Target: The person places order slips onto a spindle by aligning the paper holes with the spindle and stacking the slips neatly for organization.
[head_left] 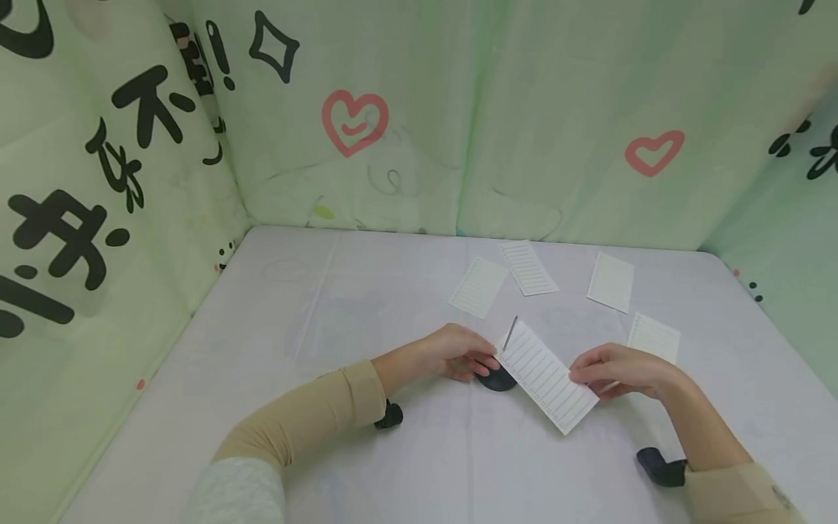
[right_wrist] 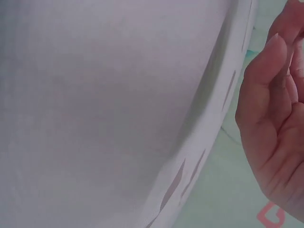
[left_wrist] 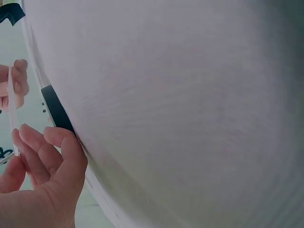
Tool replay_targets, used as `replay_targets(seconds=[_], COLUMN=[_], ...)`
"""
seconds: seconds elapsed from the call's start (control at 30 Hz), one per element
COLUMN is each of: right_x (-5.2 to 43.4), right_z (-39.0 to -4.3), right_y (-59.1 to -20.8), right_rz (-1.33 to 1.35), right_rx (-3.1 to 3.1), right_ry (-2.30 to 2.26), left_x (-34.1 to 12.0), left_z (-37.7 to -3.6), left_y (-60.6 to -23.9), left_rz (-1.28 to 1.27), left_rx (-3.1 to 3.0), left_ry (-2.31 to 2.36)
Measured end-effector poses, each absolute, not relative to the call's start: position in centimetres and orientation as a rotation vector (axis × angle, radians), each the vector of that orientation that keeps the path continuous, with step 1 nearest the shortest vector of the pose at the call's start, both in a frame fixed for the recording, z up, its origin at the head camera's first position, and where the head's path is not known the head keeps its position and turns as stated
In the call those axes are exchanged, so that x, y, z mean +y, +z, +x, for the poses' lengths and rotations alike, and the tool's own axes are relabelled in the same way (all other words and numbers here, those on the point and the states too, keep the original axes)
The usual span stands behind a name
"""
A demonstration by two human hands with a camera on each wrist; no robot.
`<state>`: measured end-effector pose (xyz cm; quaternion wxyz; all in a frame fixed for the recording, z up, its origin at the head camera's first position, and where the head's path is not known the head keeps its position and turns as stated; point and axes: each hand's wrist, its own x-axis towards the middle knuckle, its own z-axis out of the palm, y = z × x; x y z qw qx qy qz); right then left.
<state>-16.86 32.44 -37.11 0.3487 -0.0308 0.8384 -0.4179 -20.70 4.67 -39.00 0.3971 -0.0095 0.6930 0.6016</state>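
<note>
A white lined card (head_left: 548,378) is held tilted over the table between both hands. My left hand (head_left: 461,351) pinches its left corner between thumb and fingers. A thin dark stick (head_left: 510,335) stands along the card's upper left edge, close to those fingertips. My right hand (head_left: 622,370) grips the card's right edge. Edge-on, the card (left_wrist: 13,107) shows as a thin white strip in the left wrist view. Below the left fingers lies a rounded black object (head_left: 496,379), partly covered by hand and card. The right wrist view shows the right hand (right_wrist: 275,109) with its fingers curled.
Two lined cards (head_left: 479,287) (head_left: 529,268) lie behind the hands, another card (head_left: 612,282) farther right. One more card (head_left: 655,336) is partly behind the right hand. Black wrist-worn pieces (head_left: 389,415) (head_left: 661,467) hang under the forearms. Pale green curtains (head_left: 419,182) border the white table (head_left: 366,291).
</note>
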Motion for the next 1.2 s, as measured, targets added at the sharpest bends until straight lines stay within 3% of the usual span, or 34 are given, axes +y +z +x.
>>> replay_targets(seconds=[1.2], right_x=[31.2], right_z=[-17.1], right_y=[-38.5], right_rz=[-0.032], right_rx=[2.256], right_ry=[-0.905], left_x=[5.4], left_z=[-20.5], left_y=[-41.0], left_rz=[-0.066], left_rx=[1.929], left_ry=[1.428])
